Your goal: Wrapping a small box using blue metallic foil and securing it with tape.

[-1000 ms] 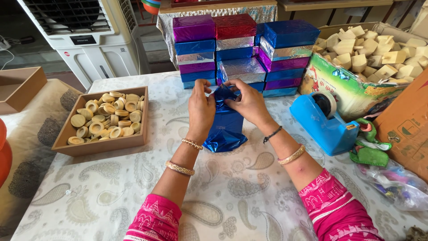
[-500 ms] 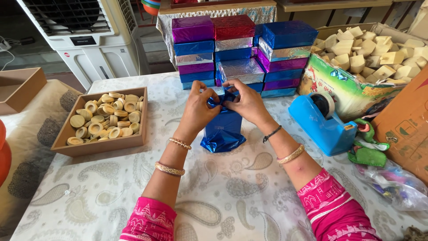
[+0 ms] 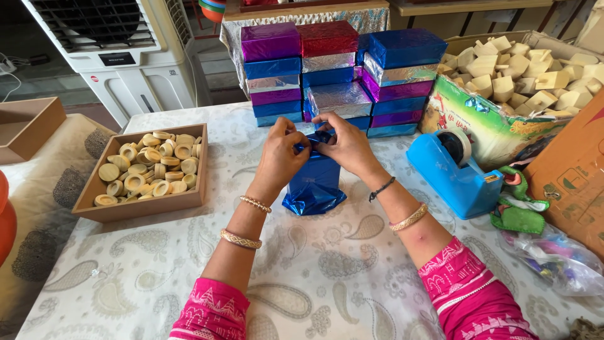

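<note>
A table (image 3: 352, 296) under a pale paisley cloth fills the view. Behind it at upper left stands a white cooler (image 3: 119, 56) with a dark rectangular label on its front. At the far edge sits a stack of boxes (image 3: 343, 69) wrapped in purple, red, blue and silver foil. To the right an open carton (image 3: 503, 129) with a green printed side holds pale wooden blocks (image 3: 522, 72); a brown cardboard box (image 3: 576, 167) with a printed mark lies at the right edge. On the left a shallow wooden tray (image 3: 141, 204) is full of round wooden discs (image 3: 148, 167). A blue tape dispenser (image 3: 456, 176) stands right of centre, green cloth (image 3: 516, 211) beside it.

In the middle stands a box in blue foil (image 3: 314, 186), upright on the cloth, just in front of the stack. The left hand (image 3: 280, 157) and right hand (image 3: 346, 145) meet at its top, fingers curled and pinching the foil folds closed.
</note>
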